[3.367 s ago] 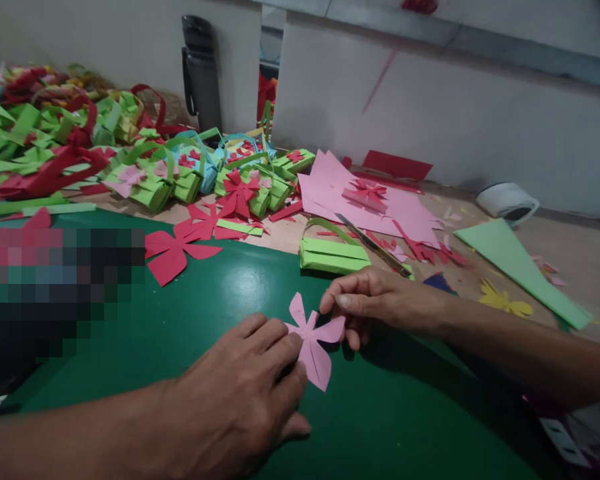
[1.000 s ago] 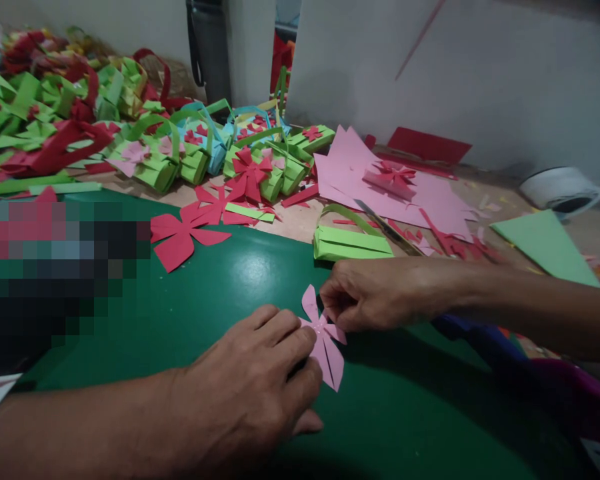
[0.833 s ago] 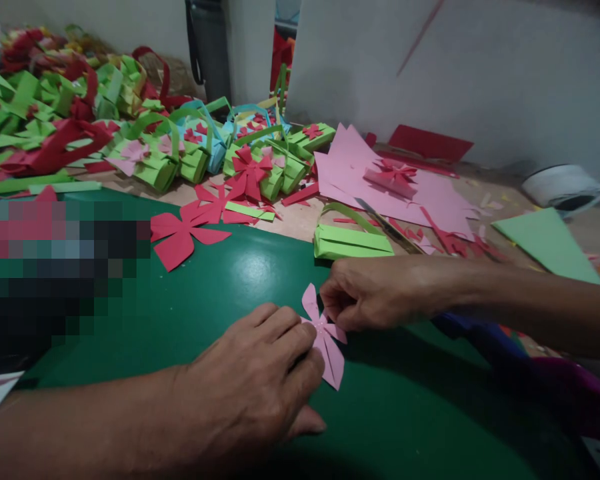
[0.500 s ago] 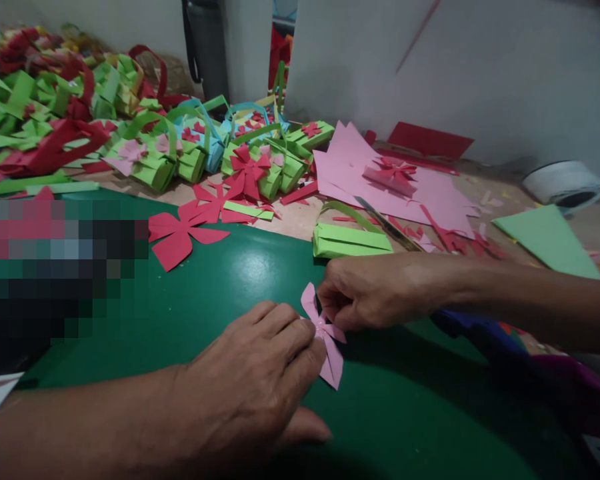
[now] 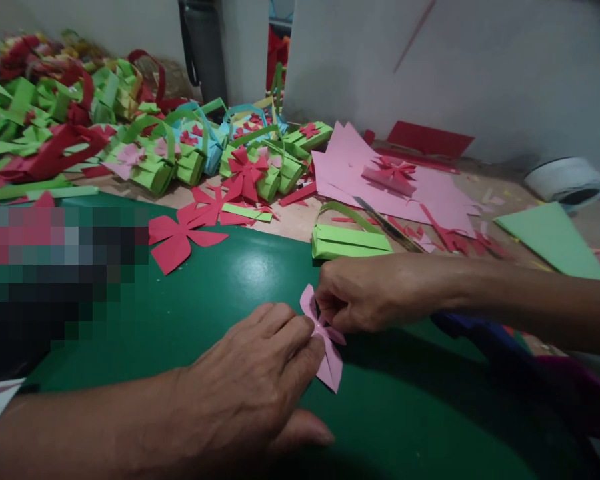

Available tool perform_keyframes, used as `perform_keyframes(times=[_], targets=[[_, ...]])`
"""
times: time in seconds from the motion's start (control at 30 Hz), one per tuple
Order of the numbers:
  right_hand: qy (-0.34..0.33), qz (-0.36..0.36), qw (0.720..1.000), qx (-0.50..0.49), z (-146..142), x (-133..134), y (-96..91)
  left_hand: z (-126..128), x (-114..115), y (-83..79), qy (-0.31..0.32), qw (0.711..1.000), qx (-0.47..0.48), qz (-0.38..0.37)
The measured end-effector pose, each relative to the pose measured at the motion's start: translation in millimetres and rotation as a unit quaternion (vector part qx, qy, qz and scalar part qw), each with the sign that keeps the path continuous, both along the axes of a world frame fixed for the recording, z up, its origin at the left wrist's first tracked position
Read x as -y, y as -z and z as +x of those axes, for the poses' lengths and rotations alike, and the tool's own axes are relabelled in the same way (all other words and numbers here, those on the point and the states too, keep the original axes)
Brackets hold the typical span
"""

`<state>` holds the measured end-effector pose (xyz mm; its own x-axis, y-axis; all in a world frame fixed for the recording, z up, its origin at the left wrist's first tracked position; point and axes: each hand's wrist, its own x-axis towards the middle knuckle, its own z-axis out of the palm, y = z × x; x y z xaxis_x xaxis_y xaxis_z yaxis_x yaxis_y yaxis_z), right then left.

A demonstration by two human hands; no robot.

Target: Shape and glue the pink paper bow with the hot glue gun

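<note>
A pink paper flower (image 5: 331, 367) lies on the green tabletop, with a small shiny spot at its centre. The fingertips of my left hand (image 5: 270, 373) press it down from the near left, thumb spread away below. My right hand (image 5: 363, 293) is curled in a pinch over the flower's right side, its fingertips touching or just above the petals. What those fingertips hold, if anything, is hidden. Just behind my right hand sits a light green paper handbag (image 5: 350, 241) with an arched handle.
Red paper flowers (image 5: 183, 233) lie to the left. Behind stand several finished green paper bags (image 5: 153, 170) beside a coloured heap. Pink sheets (image 5: 340, 167), scissors (image 5: 380, 217), a light green sheet (image 5: 550, 237) and a white tape roll (image 5: 565, 180) lie at the back right. A dark bottle (image 5: 205, 53) stands behind.
Almost nothing differs. My right hand has shifted very slightly left over the flower, and the view has moved a little. My left hand stays pressed on the flower.
</note>
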<state>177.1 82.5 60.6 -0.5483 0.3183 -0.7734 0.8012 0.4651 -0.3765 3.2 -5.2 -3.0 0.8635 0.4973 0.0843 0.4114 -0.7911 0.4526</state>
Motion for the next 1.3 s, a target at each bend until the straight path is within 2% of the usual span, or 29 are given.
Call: perform_keyframes(times=[0.2, 0.7, 1.07, 1.3], targets=[[0.023, 0.001, 1.0, 0.006, 1.6, 1.0, -0.9, 1.0, -2.0, -1.4, 0.01, 1.0, 0.003, 0.013], [0.021, -0.009, 0.999, -0.042, 11.3, 0.5, 5.6, 2.2, -3.2, -2.7, -0.001, 1.0, 0.0, 0.021], [0.028, 0.002, 0.999, -0.022, 8.0, 0.9, 2.7, 2.1, -2.6, -1.0, -0.004, 1.0, -0.002, 0.023], [0.023, -0.007, 1.0, -0.015, 4.5, 1.4, 1.3, 2.6, -3.7, -2.1, -0.014, 1.0, -0.002, -0.005]])
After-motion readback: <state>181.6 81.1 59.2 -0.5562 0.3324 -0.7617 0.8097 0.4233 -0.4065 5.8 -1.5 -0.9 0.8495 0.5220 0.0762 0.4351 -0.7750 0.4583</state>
